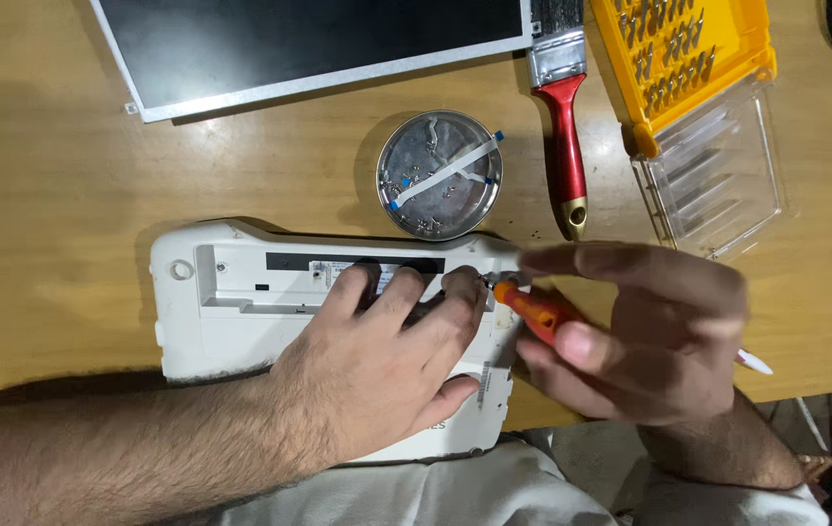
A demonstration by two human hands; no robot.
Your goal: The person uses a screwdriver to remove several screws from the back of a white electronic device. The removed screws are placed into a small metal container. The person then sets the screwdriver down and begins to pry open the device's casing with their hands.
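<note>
On a tan wooden tabletop (46,175), the white laptop base (240,312) lies underside up with its long axis left to right, pressed flat by the open left hand (387,360), while the right hand (649,331) pinches an orange screwdriver (533,310) pointing left at its right edge, beyond them a round metal dish (440,175) of screws and ribbon cable and a yellow bit case (684,58).

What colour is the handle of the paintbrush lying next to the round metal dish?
Red, with a gold tip; the paintbrush shows clearly in the head view.
</note>
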